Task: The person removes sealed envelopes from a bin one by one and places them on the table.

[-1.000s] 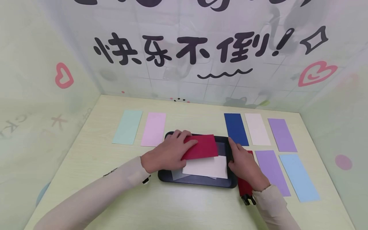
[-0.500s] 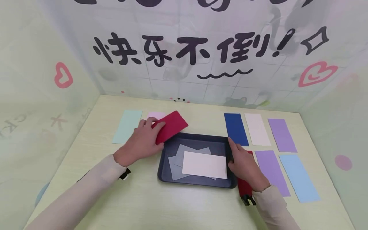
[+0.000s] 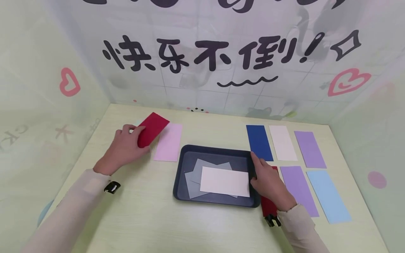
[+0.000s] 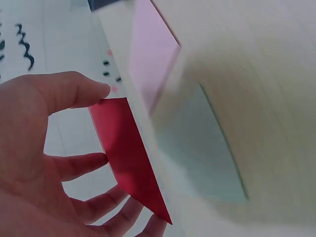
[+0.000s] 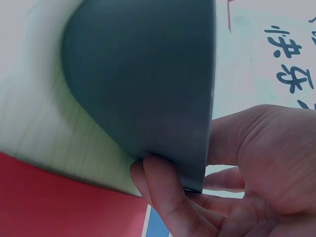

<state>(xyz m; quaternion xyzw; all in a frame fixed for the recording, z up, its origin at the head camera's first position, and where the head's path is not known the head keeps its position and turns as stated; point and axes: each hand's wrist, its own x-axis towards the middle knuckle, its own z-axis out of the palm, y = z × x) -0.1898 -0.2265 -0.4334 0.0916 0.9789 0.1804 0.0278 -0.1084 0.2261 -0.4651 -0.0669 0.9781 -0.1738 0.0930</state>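
Note:
My left hand (image 3: 121,149) pinches a red card (image 3: 153,129) by its edges, thumb on one side and fingers on the other. It is over the far left of the table, overlapping a mint green card (image 4: 202,153) that is mostly hidden in the head view. Just right of it lies a pink card (image 3: 169,142). My right hand (image 3: 272,184) grips the right rim of a dark tray (image 3: 186,160), fingers curled round the edge in the right wrist view. Inside the tray, a white card (image 3: 224,181) lies across several grey cards (image 3: 193,182).
Right of the tray lie a dark blue card (image 3: 259,142), a white card (image 3: 283,142), two purple cards (image 3: 310,149) and a light blue card (image 3: 329,196). Another red card (image 3: 269,207) is partly under my right hand. Printed walls enclose the table at the back and sides.
The left hand has carried the red card from above the tray leftward, past the pink card, uncovering the tray's contents. My right hand keeps its grip on the tray.

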